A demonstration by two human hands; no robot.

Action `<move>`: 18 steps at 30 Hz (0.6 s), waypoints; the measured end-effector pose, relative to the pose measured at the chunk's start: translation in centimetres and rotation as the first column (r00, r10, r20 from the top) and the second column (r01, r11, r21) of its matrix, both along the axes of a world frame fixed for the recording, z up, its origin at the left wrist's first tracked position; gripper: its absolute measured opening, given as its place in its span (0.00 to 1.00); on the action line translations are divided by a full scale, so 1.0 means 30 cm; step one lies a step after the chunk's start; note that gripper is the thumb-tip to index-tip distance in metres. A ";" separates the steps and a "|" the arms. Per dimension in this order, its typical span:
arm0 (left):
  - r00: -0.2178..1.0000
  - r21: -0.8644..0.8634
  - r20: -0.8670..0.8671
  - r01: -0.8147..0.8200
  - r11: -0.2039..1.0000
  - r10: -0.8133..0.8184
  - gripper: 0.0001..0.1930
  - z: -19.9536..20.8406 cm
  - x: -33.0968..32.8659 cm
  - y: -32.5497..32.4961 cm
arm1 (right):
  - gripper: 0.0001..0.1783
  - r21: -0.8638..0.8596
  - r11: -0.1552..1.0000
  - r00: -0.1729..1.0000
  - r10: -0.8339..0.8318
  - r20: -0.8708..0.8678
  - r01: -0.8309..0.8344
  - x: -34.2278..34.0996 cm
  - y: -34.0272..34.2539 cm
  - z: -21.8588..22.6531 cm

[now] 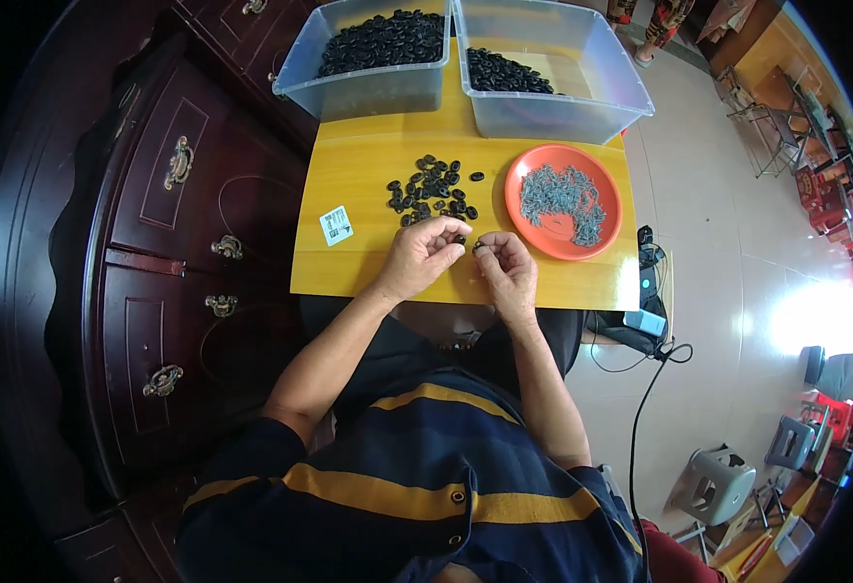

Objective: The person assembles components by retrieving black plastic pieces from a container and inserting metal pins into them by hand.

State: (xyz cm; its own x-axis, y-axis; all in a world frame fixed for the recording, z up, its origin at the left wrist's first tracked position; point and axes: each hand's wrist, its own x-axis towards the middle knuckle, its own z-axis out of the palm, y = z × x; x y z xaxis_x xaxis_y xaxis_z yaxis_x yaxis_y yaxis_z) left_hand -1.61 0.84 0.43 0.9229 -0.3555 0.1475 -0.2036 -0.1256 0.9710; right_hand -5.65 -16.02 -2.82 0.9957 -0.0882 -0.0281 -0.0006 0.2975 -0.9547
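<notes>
My left hand [423, 260] pinches a small black oval piece [460, 239] between thumb and fingers, over the near part of the yellow table [368, 277]. Close beside it on the right, my right hand [508, 274] is closed, thumb against fingers. Something small and dark shows at its fingertips, too small to name. Just beyond my hands lies a loose pile of black oval pieces [433, 185], each with a slot or hole in it. To the right, an orange-red plate [555, 155] holds many thin grey pieces [553, 189], whose exact kind I cannot make out.
Two clear plastic bins stand at the far edge: the left bin [378, 95] heaped with black pieces, the right bin [553, 115] partly filled. A white printed label [336, 225] lies at left. Dark wooden drawers [169, 282] flank the table; a black cable [637, 428] hangs at right.
</notes>
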 end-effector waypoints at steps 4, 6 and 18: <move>0.998 -0.002 -0.054 0.022 1.000 -0.022 0.13 -0.007 -0.002 0.005 | 0.06 0.022 1.000 1.000 0.013 -0.015 -0.013 0.003 -0.001 -0.009; 0.999 0.020 -0.045 0.027 0.999 -0.026 0.13 -0.004 -0.003 0.001 | 0.06 0.007 1.000 1.000 0.005 0.000 -0.005 0.004 -0.003 -0.015; 0.999 0.094 0.035 0.009 0.996 -0.012 0.15 0.025 0.000 -0.006 | 0.06 -0.004 0.999 0.999 0.032 0.000 -0.032 0.000 -0.009 -0.004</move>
State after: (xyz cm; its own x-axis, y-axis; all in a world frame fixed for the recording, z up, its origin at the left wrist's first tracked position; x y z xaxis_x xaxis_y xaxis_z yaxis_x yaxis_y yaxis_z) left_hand -1.63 0.64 1.17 0.9139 -0.3788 0.1460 -0.2399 -0.2136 0.9470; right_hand -5.65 -16.29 -2.92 0.9980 -0.0564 -0.0280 -0.0102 0.2933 -0.9560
